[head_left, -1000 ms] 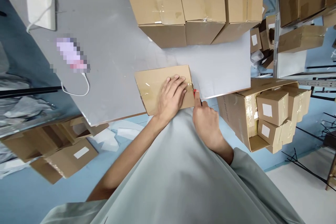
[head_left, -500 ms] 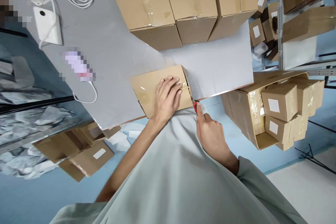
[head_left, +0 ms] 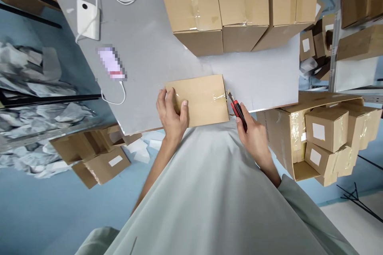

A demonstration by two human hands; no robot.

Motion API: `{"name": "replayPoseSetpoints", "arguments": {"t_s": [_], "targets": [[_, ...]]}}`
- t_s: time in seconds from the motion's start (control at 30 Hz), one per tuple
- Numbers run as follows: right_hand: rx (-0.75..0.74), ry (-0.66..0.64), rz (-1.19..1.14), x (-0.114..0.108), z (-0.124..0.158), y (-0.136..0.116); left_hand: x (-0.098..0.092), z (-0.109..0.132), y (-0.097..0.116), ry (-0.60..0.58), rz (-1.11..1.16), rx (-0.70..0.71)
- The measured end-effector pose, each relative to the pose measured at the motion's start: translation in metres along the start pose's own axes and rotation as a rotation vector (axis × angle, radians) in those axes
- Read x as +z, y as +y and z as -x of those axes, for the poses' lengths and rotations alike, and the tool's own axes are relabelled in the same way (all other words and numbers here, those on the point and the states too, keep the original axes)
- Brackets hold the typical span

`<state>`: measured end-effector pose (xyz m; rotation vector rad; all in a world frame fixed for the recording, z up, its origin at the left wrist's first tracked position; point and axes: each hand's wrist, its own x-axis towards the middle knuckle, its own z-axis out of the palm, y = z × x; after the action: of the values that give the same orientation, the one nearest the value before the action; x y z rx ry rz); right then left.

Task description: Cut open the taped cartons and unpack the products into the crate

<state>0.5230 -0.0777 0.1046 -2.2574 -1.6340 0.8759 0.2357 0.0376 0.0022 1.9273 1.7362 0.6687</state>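
A small cardboard box (head_left: pixel 203 101) lies at the table's front edge, with clear tape near its right end. My left hand (head_left: pixel 173 113) grips the left end of this box, its fingers over the far side and the thumb on top. In my right hand (head_left: pixel 254 133) is a red and black utility knife (head_left: pixel 238 110). The knife's blade points up and left, just beside the box's right end.
Three large taped boxes (head_left: pixel 245 0) stand at the back of the grey table (head_left: pixel 140 48). A phone (head_left: pixel 111 63), a white device (head_left: pixel 88 20) and cables lie at left. An open carton (head_left: pixel 277 135) of small boxes sits below right.
My left hand has moved from the box's top to its left end. My right hand has drawn the knife from the near right corner, and more of the knife shows. The view has shifted.
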Motion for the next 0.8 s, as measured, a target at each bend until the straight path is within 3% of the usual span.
{"name": "replayPoseSetpoints", "arguments": {"t_s": [0.23,0.33,0.47,0.6,0.8], "targets": [[-0.036,0.073,0.015,0.031,-0.008,-0.002,0.002,0.000,0.005,0.033,-0.004,-0.011],[-0.111,0.148,0.055,0.061,-0.026,0.023,0.003,-0.001,0.004,0.050,0.001,0.009],[-0.100,0.197,0.191,0.103,-0.049,0.079,0.002,-0.001,0.005,0.038,0.013,0.001],[-0.060,0.199,0.208,0.124,-0.045,0.125,-0.001,0.000,0.003,0.026,0.038,0.006],[-0.040,0.313,-0.073,0.131,-0.042,0.131,-0.016,-0.002,-0.016,0.073,0.062,0.014]]}}
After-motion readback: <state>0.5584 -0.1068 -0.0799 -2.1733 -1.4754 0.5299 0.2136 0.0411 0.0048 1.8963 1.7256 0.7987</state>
